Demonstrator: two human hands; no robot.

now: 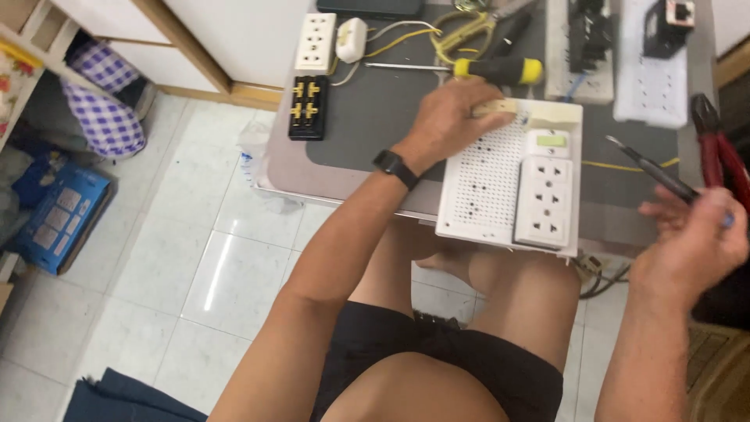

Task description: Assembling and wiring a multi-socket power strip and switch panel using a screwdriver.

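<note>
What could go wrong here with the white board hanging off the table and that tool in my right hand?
The white board juts past the table edge over your knees, steadied only by your left hand; letting go might tip it onto your legs. The thin dark tool in your right hand points back toward that left hand, so a slip could jab it. The yellow-handled screwdriver lies loose just behind the board and might get knocked and roll.
</note>
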